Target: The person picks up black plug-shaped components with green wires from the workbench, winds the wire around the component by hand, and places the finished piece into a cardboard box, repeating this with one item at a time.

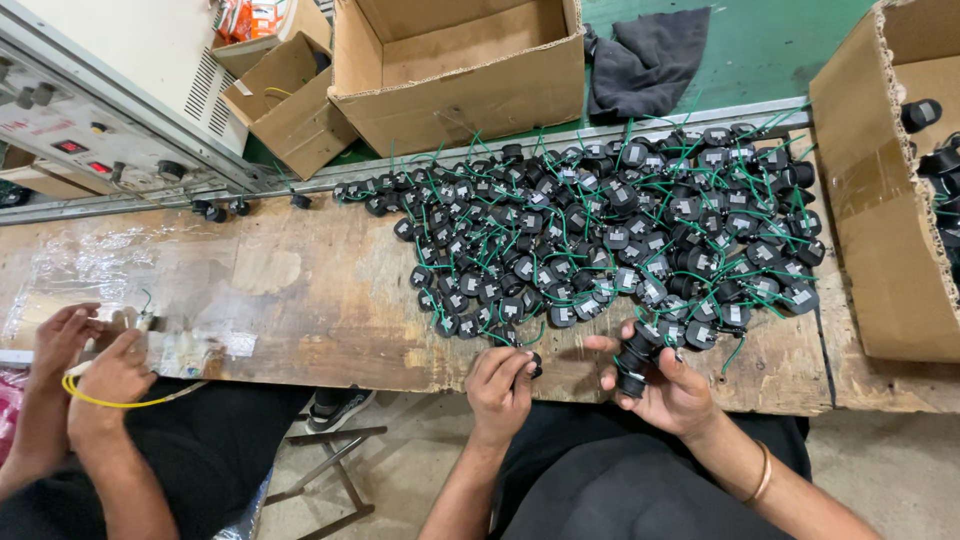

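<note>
My right hand (668, 385) grips a stack of small black round parts (634, 362) at the near edge of the wooden bench (320, 300). My left hand (500, 385) is curled around one black part (534, 364) just left of it. Right beyond both hands lies a large heap of the same black parts with green wires (610, 235), spread across the bench's middle and right.
Another person's two hands (90, 365) work at the bench's left end with a yellow wire (100, 400). An open cardboard box (895, 190) with more black parts stands at the right. Two empty boxes (450, 70) and a grey cloth (645, 60) lie beyond the bench. A control panel (90, 130) is far left.
</note>
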